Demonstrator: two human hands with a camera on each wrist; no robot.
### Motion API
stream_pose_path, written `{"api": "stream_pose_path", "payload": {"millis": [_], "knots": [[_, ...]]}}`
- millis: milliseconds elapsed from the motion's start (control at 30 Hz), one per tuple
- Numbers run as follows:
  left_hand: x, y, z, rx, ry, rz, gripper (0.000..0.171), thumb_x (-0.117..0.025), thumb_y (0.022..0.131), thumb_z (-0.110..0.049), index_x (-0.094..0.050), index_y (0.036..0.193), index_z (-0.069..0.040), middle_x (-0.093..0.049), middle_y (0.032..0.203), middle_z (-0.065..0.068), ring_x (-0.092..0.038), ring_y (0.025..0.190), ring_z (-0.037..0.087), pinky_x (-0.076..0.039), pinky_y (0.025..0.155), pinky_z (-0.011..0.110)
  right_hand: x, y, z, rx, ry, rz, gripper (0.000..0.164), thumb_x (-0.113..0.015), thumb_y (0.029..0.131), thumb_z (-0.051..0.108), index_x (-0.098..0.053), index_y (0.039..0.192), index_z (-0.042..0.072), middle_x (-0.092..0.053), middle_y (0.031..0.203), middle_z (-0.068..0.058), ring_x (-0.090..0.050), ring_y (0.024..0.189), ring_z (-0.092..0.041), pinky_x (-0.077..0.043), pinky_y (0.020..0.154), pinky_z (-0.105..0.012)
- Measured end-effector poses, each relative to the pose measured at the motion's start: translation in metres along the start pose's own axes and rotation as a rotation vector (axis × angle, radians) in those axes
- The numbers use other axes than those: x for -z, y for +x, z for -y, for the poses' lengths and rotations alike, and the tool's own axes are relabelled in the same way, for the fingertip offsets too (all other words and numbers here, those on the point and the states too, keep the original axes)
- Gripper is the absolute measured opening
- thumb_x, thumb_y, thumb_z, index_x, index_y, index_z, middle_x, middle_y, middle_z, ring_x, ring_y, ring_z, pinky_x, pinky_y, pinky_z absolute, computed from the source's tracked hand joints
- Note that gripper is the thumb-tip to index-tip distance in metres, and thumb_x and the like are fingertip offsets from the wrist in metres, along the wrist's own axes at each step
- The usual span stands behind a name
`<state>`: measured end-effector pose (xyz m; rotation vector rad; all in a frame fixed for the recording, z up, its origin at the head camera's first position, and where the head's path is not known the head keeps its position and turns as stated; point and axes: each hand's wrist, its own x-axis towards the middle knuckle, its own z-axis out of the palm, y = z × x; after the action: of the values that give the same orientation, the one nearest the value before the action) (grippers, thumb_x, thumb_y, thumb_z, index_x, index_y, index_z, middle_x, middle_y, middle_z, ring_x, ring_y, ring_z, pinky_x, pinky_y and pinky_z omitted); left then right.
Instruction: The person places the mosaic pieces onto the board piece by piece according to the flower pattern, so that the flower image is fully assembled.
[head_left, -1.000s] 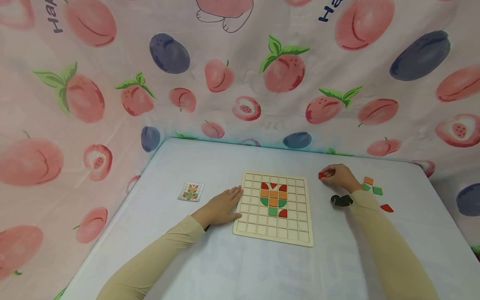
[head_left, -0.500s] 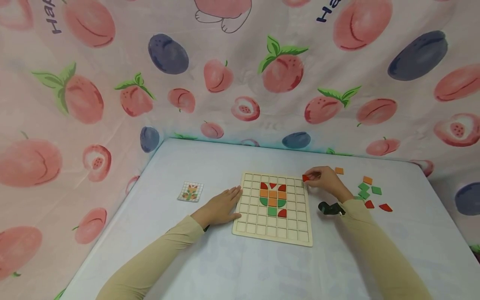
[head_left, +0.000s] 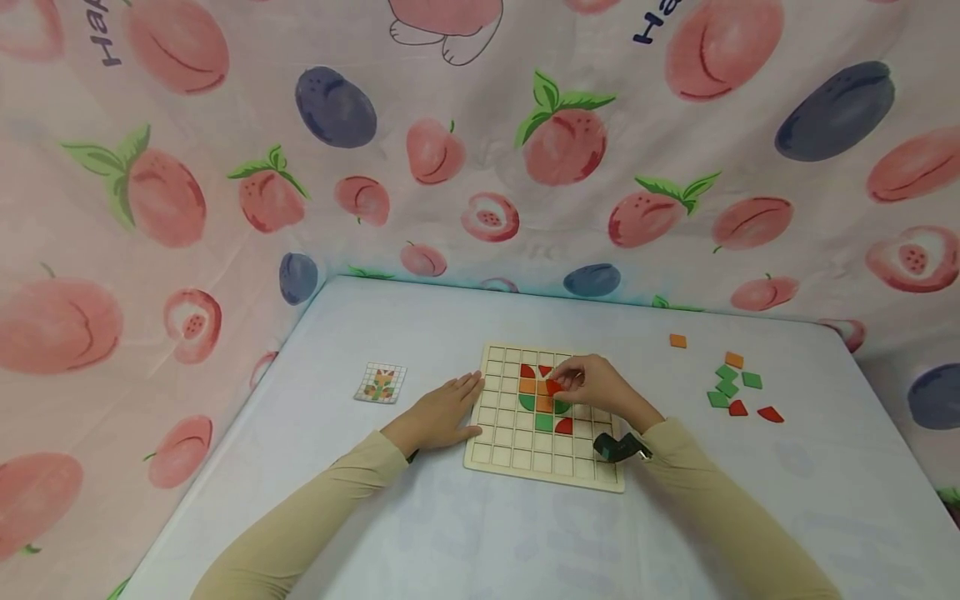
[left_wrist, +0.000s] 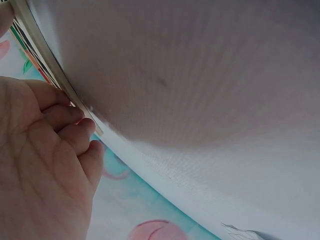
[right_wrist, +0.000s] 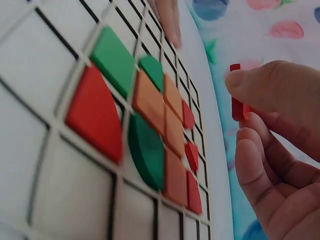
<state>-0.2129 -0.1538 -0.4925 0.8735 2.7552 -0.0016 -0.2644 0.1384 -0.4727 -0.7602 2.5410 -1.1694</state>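
Observation:
My left hand point(head_left: 437, 414) lies with straight fingers along the left edge of a wooden grid board point(head_left: 495, 454), touching its rim. In the right wrist view, my right hand point(right_wrist: 280, 135) pinches a small red tile point(right_wrist: 237, 95) between thumb and fingers, raised over the board. From the head view, that hand covers part of the pattern. Set in the grid are orange squares point(right_wrist: 150, 97), a green square point(right_wrist: 112, 60), rounded green tiles point(right_wrist: 146, 152) and several red tiles point(right_wrist: 95, 114). The left wrist view shows fingertips point(left_wrist: 70, 117) against the board's side.
Left of the board, a small card point(head_left: 381, 382) carries a coloured grid picture. Loose tiles lie at the right: an orange square point(head_left: 678, 341), green squares point(head_left: 752, 380) and a red rounded piece point(head_left: 770, 414). Fruit-print cloth point(head_left: 487, 167) hangs behind the white table point(head_left: 420, 317).
My right hand has carried the red tile leftward from beside the loose tiles, past the board's right edge, to above the pattern. The left hand has stayed in place.

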Motion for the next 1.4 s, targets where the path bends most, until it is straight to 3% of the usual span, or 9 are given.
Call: {"api": "stream_pose_path", "payload": {"millis": [333,567,733,967,1400], "knots": [[-0.001,0.001,0.001,0.001,0.003,0.003,0.081,-0.043,0.095,-0.053,-0.013,0.151,-0.003,-0.011,0.159,0.011,-0.014,0.147,0.022,-0.018,0.120,0.036,-0.032,0.004,0.017,0.071,-0.028,0.100,0.016,-0.075,0.077,0.007,-0.069,0.091,0.003,-0.064,0.079,-0.004,-0.055,0.067,-0.006,-0.051,0.060,-0.019],[-0.001,0.001,0.000,0.001,0.000,0.004,0.080,-0.043,0.095,-0.053,-0.014,0.151,-0.003,-0.012,0.159,0.011,-0.014,0.147,0.022,-0.019,0.120,0.036,-0.041,0.006,0.023,0.064,-0.043,0.111,0.015,-0.076,0.075,0.006,-0.069,0.088,0.004,-0.063,0.076,-0.002,-0.054,0.067,-0.007,-0.050,0.061,-0.018],[-0.001,0.001,0.000,0.001,0.002,-0.001,0.080,-0.044,0.095,-0.053,-0.014,0.151,-0.003,-0.013,0.159,0.011,-0.015,0.147,0.022,-0.019,0.120,0.035,-0.047,0.007,0.021,0.109,-0.132,0.115,0.014,-0.077,0.075,0.009,-0.069,0.086,0.006,-0.063,0.076,0.000,-0.053,0.068,-0.006,-0.049,0.061,-0.017],[-0.001,0.002,0.000,-0.004,-0.003,-0.006,0.080,-0.044,0.095,-0.052,-0.015,0.150,-0.003,-0.013,0.159,0.011,-0.015,0.147,0.023,-0.019,0.120,0.036,-0.042,0.003,0.020,0.103,-0.155,0.155,0.018,-0.079,0.074,0.012,-0.068,0.088,0.008,-0.063,0.079,0.000,-0.055,0.070,-0.009,-0.049,0.063,-0.018],[0.001,0.000,-0.001,0.005,-0.008,0.006,0.079,-0.044,0.095,-0.051,-0.015,0.150,-0.003,-0.012,0.159,0.011,-0.015,0.147,0.023,-0.019,0.120,0.036,-0.035,-0.002,0.014,0.118,-0.151,0.230,0.008,-0.076,0.078,0.011,-0.074,0.085,0.011,-0.059,0.079,0.003,-0.052,0.068,-0.004,-0.049,0.061,-0.017]]}}
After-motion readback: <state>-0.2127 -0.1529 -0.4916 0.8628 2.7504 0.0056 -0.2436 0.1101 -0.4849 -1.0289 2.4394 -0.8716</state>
